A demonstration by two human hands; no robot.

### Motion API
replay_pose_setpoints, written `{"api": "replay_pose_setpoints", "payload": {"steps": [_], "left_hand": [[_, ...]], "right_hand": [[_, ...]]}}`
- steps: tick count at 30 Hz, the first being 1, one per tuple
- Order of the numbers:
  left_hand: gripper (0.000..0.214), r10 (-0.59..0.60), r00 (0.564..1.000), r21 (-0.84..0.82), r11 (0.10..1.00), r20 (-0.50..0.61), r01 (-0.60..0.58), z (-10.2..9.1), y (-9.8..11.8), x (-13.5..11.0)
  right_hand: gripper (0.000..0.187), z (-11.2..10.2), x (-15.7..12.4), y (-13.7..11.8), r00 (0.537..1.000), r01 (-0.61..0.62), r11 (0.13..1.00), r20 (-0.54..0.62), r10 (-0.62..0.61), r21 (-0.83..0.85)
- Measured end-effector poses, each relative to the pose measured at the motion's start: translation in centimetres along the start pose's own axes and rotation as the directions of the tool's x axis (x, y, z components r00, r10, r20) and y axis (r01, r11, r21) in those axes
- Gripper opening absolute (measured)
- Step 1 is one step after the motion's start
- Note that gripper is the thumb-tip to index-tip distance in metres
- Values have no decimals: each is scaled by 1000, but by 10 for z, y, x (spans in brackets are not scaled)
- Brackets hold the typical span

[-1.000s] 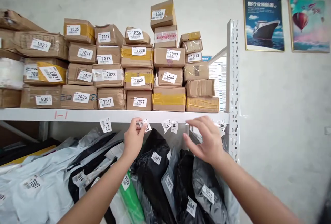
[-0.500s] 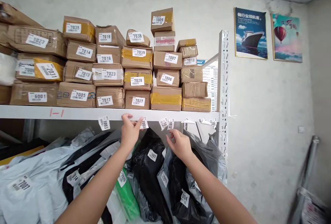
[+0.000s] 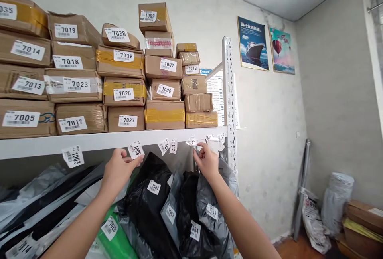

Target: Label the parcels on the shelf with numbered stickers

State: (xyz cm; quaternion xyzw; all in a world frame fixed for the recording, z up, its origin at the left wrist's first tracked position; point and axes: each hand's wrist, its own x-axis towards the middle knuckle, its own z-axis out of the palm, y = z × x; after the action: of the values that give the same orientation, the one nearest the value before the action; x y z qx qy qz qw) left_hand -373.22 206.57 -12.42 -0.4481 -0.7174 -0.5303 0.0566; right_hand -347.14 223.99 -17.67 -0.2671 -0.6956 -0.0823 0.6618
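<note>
My left hand [image 3: 117, 170] reaches up to the white shelf edge [image 3: 98, 140] and pinches the lower corner of the hanging label 1008 [image 3: 136, 149]. My right hand [image 3: 206, 161] pinches another small white label [image 3: 192, 141] stuck to the shelf edge further right. Labels 1003 [image 3: 73, 156] and 1012 [image 3: 172, 146] also hang from the edge. Below the hands lean black and grey plastic mail bags, such as bag 1002 [image 3: 149, 199] and bag 1005 [image 3: 214, 205].
Numbered cardboard boxes [image 3: 124, 91] are stacked on the shelf top. A white perforated upright [image 3: 229, 91] ends the rack at the right. Two posters [image 3: 253, 43] hang on the wall. Sacks and boxes [image 3: 341, 211] sit on the floor at the lower right.
The view has swung to the right. My left hand dropped from the shelf edge to the label 1008. My right hand rose from the bags to a label at the shelf edge.
</note>
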Motion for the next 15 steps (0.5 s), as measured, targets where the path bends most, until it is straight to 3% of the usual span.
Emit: {"api": "replay_pose_setpoints", "payload": {"steps": [2,5,9,12,15], "left_hand": [[54,9,999,-46,999,31,-7,5,-5,-1],[57,39,999,2,999,-11,-39,11,-8,-5],[61,108,992,53,993,-68,-105,14,-7,-12],[63,110,991,64,992,-81,-105,18,-10,-18],[62,92,992,28,996,-87,-90,28,-10,-31]], "right_hand": [[22,5,-6,5,999,43,999,-22,-44,-27],[17,10,-9,12,980,166,982,-94,-174,-88],[20,12,-5,21,875,372,912,-261,-407,-174],[28,11,-1,26,792,496,848,-303,-531,-188],[33,10,2,32,762,566,815,-298,-575,-123]]}}
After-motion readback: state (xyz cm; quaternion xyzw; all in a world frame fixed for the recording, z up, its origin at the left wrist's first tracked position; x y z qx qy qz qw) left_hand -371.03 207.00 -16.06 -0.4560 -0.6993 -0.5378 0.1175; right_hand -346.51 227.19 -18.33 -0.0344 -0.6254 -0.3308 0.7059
